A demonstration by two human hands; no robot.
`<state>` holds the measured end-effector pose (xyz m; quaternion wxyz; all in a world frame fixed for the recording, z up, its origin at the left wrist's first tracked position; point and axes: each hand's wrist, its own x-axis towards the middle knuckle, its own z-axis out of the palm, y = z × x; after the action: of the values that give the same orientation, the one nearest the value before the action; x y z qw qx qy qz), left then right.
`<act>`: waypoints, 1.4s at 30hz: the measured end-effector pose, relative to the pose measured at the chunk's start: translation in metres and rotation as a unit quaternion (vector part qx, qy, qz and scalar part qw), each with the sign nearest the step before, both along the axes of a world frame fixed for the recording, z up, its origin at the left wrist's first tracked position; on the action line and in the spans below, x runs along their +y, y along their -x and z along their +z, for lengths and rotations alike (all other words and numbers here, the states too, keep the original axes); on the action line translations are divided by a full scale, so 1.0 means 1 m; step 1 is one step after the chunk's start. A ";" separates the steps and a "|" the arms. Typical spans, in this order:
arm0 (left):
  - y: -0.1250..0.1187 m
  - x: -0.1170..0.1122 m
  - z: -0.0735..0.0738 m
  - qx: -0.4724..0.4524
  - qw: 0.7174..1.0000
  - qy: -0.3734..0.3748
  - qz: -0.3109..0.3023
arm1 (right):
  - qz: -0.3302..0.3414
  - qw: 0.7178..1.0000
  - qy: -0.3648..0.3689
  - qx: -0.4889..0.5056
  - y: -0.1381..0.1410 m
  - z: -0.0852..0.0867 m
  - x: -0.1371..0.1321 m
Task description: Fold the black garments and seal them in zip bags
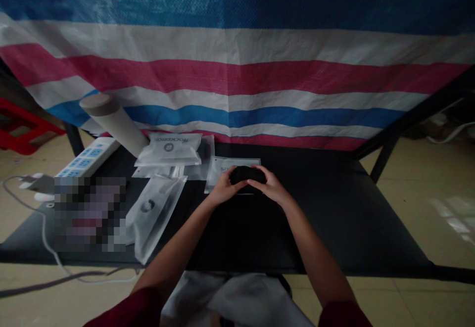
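A black, rounded object (246, 174), its exact kind unclear in the dim light, is held between my two hands above the dark bench. My left hand (226, 186) grips its left end, fingers curled behind and thumb along the near side. On the right end, my right hand (271, 184) closes in the same way, and the two thumbs almost meet in front. Just behind and under my hands lies a flat, pale plastic pouch (214, 173) with printing on it, partly covered by my left hand and the black object.
To the left are frosted zip pouches (168, 151), another pouch (156, 213), a leaning white bottle (118, 124), a power strip (89, 158) and a white cable (46, 233). A striped tarp (237, 77) hangs behind the black bench (341, 208). A red stool (27, 129) stands far left.
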<state>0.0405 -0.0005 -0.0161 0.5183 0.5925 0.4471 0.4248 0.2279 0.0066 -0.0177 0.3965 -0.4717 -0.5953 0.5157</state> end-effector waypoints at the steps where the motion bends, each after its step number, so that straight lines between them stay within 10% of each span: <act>1: 0.005 0.001 0.002 0.044 0.998 -0.040 -0.018 | -0.010 1.000 0.016 0.023 -0.002 0.001 0.002; 7: 0.043 0.011 0.006 0.317 0.929 -0.138 -0.134 | -0.151 0.938 0.138 0.280 -0.024 0.013 0.011; 15: 0.061 0.015 0.001 0.431 0.880 -0.126 -0.157 | -0.113 0.848 0.224 0.467 -0.021 0.018 0.007; 27: 0.046 0.019 -0.008 0.429 0.890 -0.146 -0.047 | -0.153 0.858 0.210 0.444 -0.021 0.015 0.010; 34: 0.022 0.004 0.008 0.335 0.911 -0.241 0.016 | -0.136 0.944 0.233 0.190 0.004 0.001 -0.004; 42: 0.013 -0.004 0.016 0.187 0.946 -0.259 0.051 | 0.068 0.997 0.029 0.025 0.005 -0.005 -0.004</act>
<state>0.0277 -0.0043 0.0003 0.2321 0.7512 0.4404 0.4335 0.2230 0.0027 -0.0230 0.3613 -0.4280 -0.6010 0.5702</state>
